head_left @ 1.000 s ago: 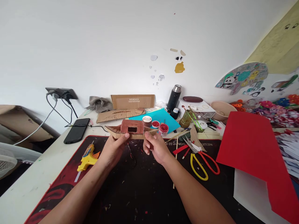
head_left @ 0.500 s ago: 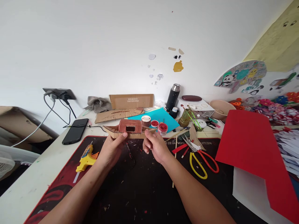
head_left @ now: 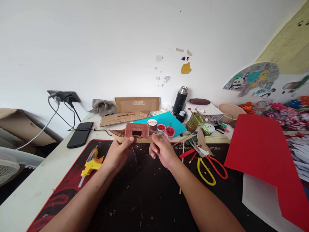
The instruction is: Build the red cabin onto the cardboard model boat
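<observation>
A small cardboard boat (head_left: 136,130) with a brown-painted cabin and a cut-out window is held up over the dark mat. My left hand (head_left: 120,151) grips its hull near the middle left, thumb on the near side. Toward the other end, my right hand (head_left: 161,148) pinches the hull between thumb and curled fingers. Just behind the boat stand a jar of brown paint (head_left: 152,124) and a jar of red paint (head_left: 169,132). To the left lies a yellow glue gun (head_left: 91,163); to the right are scissors (head_left: 206,163) with yellow and red handles.
A phone (head_left: 79,135) lies at the left. Behind are cardboard pieces (head_left: 137,104), a blue sheet (head_left: 175,121), a black flask (head_left: 180,100) and a brush jar (head_left: 192,122). A large red sheet (head_left: 260,151) covers the right side. Thin sticks lie on the mat (head_left: 145,199).
The view has shifted slightly, so everything appears a little further right. Both hands keep the same hold on the boat.
</observation>
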Motion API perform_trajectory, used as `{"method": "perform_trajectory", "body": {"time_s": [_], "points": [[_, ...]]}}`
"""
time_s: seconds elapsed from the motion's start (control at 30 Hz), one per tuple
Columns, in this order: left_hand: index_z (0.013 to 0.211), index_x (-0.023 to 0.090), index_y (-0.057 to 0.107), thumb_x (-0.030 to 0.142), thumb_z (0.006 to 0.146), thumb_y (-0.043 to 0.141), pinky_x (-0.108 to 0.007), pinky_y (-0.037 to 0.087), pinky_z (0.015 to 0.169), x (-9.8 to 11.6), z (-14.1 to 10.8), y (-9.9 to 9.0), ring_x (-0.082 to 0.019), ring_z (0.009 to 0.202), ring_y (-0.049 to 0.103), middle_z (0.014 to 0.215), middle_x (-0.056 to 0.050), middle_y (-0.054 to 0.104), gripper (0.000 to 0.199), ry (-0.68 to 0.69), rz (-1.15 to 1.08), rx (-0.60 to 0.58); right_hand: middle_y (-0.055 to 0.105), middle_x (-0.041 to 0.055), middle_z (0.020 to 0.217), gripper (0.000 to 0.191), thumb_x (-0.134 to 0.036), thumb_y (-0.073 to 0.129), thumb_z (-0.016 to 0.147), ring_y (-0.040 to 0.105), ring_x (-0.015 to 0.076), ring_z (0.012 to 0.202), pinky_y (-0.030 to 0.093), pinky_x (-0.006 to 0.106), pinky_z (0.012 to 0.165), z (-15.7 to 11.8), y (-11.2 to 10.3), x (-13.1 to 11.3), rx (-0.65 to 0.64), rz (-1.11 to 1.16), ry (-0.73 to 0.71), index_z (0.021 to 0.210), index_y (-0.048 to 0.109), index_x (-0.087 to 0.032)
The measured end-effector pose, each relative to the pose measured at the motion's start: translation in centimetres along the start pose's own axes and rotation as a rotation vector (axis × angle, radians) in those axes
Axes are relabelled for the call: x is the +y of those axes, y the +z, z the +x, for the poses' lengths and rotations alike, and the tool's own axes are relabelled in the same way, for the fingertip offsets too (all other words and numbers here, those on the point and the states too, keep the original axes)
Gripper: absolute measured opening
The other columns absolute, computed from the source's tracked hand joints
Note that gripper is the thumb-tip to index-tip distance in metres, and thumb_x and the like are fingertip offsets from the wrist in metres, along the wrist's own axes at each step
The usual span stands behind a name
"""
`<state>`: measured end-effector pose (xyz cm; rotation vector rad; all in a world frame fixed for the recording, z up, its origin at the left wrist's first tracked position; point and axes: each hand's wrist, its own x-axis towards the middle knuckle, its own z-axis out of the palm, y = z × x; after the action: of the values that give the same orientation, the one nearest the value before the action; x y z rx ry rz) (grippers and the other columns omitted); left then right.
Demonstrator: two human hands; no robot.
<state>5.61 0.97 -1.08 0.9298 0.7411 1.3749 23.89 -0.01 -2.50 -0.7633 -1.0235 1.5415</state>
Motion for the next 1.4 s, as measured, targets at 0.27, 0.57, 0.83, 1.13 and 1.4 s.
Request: {"method": "perform_trajectory", "body": {"time_s": [0.27, 0.57, 0.83, 1.13, 1.4], "points": [[0.115, 0.021, 0.083, 0.042, 0.072, 0.101, -0.046, 0.059, 0.107, 0.1, 0.04, 0.09, -0.037, 0.126, 0.075, 0.124, -0.011, 0.084, 0.051, 0.001, 0.007, -0.003, 0.052, -0.0076, 0.056, 0.064, -0.079, 0.08, 0.084, 0.052, 0.011, 0.044, 0.038, 0.022, 0.042, -0.08, -0.08, 0.07, 0.007, 0.024, 0.047, 0.076, 0.049, -0.024], [0.115, 0.021, 0.083, 0.045, 0.07, 0.102, -0.046, 0.062, 0.103, 0.2, 0.1, -0.04, -0.036, 0.122, 0.076, 0.121, -0.011, 0.085, 0.054, -0.035, -0.019, 0.022, 0.057, -0.0061, 0.057, 0.064, -0.08, 0.08, 0.084, 0.051, 0.0104, 0.043, 0.039, 0.021, 0.041, -0.01, -0.17, 0.02, -0.013, 0.05, 0.076, 0.079, 0.05, -0.024], [0.116, 0.021, 0.083, 0.045, 0.07, 0.103, -0.045, 0.064, 0.1, 0.09, 0.18, -0.42, -0.034, 0.117, 0.078, 0.12, -0.011, 0.085, 0.056, -0.054, -0.015, 0.032, 0.06, -0.0056, 0.056, 0.063, -0.079, 0.08, 0.084, 0.053, 0.0112, 0.042, 0.038, 0.021, 0.04, -0.02, -0.11, 0.12, -0.004, 0.043, 0.083, 0.082, 0.048, -0.025], [0.116, 0.022, 0.083, 0.045, 0.07, 0.102, -0.048, 0.063, 0.102, 0.14, 0.1, -0.27, -0.037, 0.122, 0.076, 0.122, -0.011, 0.085, 0.054, -0.049, -0.018, 0.027, 0.06, -0.0063, 0.058, 0.063, -0.081, 0.08, 0.083, 0.053, 0.0108, 0.042, 0.039, 0.02, 0.04, 0.01, -0.18, 0.14, 0.003, 0.048, 0.079, 0.09, 0.057, -0.022], [0.114, 0.022, 0.084, 0.041, 0.075, 0.1, -0.053, 0.059, 0.108, 0.2, -0.24, 0.25, -0.04, 0.128, 0.074, 0.119, -0.012, 0.086, 0.046, -0.011, 0.018, -0.044, 0.057, -0.0063, 0.058, 0.064, -0.08, 0.082, 0.083, 0.053, 0.0101, 0.042, 0.037, 0.02, 0.039, 0.09, 0.08, 0.24, 0.003, 0.063, 0.037, 0.081, 0.057, -0.021]]}}
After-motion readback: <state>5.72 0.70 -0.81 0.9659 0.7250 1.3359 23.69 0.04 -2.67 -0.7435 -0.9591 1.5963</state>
